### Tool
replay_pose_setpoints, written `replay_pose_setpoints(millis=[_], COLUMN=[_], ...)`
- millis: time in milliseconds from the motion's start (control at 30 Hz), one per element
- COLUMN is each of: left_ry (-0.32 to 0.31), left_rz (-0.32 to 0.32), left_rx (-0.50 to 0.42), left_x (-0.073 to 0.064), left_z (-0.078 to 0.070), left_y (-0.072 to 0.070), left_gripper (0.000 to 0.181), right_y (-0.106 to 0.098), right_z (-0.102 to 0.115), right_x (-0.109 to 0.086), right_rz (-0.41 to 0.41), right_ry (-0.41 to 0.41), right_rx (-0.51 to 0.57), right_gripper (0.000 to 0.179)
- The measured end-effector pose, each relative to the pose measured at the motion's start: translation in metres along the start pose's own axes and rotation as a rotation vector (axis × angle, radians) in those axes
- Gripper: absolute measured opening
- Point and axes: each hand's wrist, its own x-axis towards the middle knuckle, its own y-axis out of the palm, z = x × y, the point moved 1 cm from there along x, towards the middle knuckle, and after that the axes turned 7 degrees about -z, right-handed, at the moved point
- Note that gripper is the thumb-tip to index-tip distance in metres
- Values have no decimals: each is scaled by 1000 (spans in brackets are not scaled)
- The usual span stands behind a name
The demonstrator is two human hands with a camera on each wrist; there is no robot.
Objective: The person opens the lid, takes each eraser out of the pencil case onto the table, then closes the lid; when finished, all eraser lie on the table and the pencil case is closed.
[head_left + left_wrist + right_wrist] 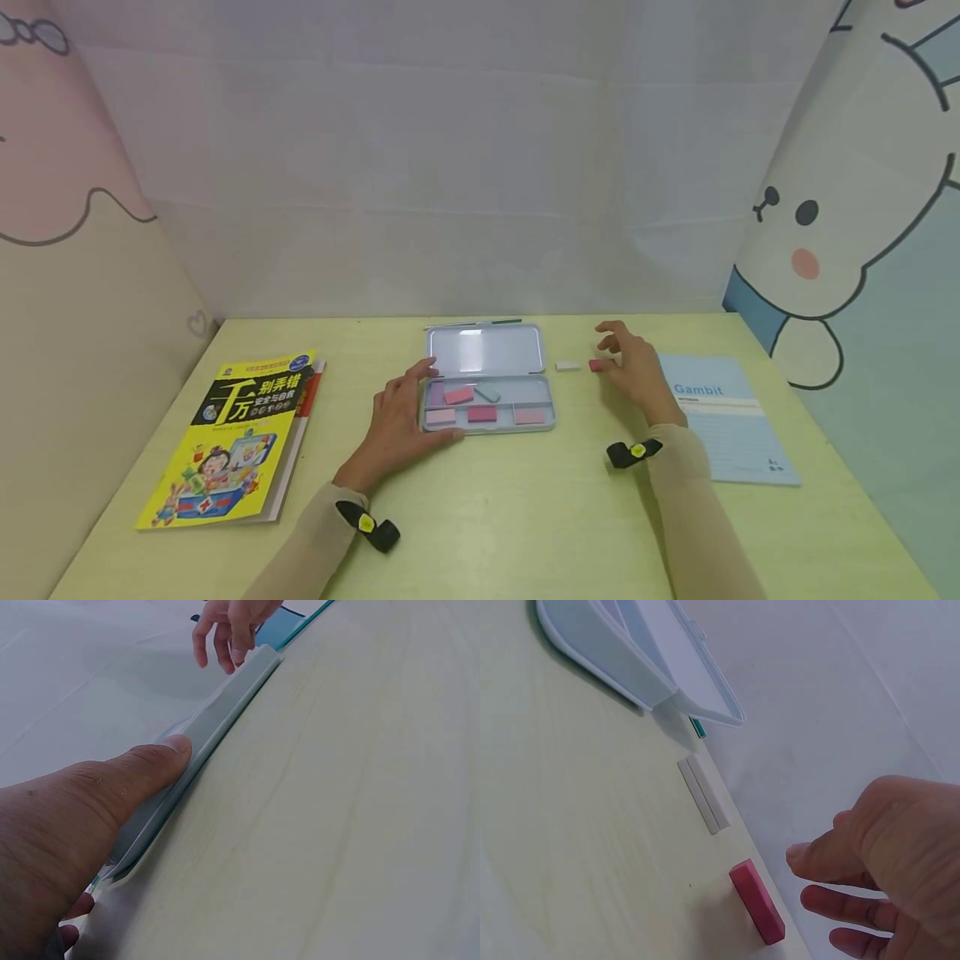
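A pale blue tin case [534,388] lies on the table with its lid [510,350] raised back. Several pink erasers and a small grey-green piece [487,394] lie in its compartments. My left hand [397,425] holds the case at its left end, thumb along the front edge and index finger near the hinge. To the right of the case are a white eraser [703,796] and a deep pink eraser [759,904]. Over the pink one hovers my right hand [637,379], thumb and fingers parted, with a gap to it in the right wrist view.
A yellow picture book [232,450] lies on other books at the left. On the right, a light blue notebook [738,442] sits partly behind my right wrist. A thin green stick [506,322] lies behind the lid, near the table's back edge and a white cloth [465,167].
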Motion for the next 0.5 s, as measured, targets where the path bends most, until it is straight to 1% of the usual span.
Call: replay_pose_setpoints(millis=[133, 367, 500], left_ry=[-3, -3, -2], left_rz=[4, 5, 3], left_rx=[-5, 0, -1], left_x=[0, 0, 0], left_z=[0, -1, -1], left_y=[0, 0, 0], left_gripper=[115, 115, 115], right_y=[0, 1, 5], right_z=[6, 22, 35], right_x=[0, 1, 3], right_rz=[-14, -92, -94], right_ry=[9, -37, -41], right_rx=[20, 92, 121], right_gripper=[56, 48, 47])
